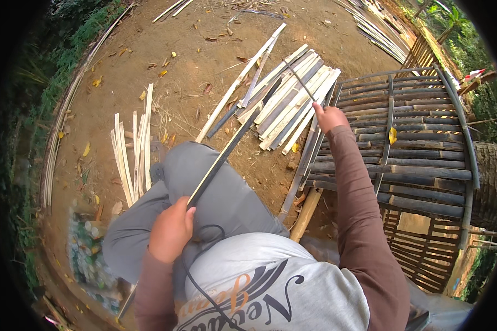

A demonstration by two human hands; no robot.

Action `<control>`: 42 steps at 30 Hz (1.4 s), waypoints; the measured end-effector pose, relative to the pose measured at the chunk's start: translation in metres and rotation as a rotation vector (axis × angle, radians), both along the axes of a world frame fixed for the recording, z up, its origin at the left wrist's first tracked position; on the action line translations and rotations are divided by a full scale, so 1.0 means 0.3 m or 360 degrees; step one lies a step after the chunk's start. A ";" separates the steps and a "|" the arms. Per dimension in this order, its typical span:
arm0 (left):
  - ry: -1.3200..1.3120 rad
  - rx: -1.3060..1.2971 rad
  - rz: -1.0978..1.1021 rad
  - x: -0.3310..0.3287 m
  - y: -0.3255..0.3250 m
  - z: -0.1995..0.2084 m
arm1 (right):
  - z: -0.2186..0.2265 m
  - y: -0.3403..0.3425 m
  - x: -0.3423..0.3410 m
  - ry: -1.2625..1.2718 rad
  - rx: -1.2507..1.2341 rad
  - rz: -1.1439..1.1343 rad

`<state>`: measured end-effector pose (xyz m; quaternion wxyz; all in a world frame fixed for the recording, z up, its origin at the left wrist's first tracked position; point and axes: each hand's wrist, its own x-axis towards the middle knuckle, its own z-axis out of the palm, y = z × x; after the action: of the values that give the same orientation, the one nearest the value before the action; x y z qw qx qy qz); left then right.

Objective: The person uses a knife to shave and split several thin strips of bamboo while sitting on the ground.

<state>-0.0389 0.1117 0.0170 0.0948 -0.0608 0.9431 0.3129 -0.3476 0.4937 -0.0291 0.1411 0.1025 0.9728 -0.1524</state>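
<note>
My left hand (171,229) is closed round the near end of a split bamboo strip (226,154), pale on one edge and dark on the other. The strip slants up and away over my grey-trousered leg, toward a pile of split bamboo slats (298,99). Out to the right, my right hand (330,117) is closed on the end of a long, thin, dark rod-like thing (299,80). That thing points up and left over the pile; whether it is a blade seen edge-on, I cannot tell. Its held end is hidden in my fist.
A bamboo slatted bench (414,138) stands close on the right, with a yellow leaf on it. Several pale strips (132,154) lie to the left of my legs. Plastic bottles (94,259) are at the lower left. Long poles (66,105) edge the dirt ground (149,33).
</note>
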 end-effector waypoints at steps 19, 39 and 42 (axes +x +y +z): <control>0.0696 -0.0889 0.1080 0.250 -0.712 0.371 | -0.770 0.127 0.498 -0.0840 -0.0364 0.0237; 0.0229 -0.0848 0.1164 0.387 -1.139 -0.861 | -0.916 0.201 0.812 -0.1070 -0.0542 -0.0367; 0.0396 -0.0750 0.1075 0.382 -1.279 -0.793 | -0.932 0.102 0.762 -0.1028 -0.0701 -0.0474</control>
<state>0.0758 -0.2719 -0.2209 -0.1441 -0.3480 0.9201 0.1073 -0.1189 0.5244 -0.3088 0.4340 0.2520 0.7972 -0.3356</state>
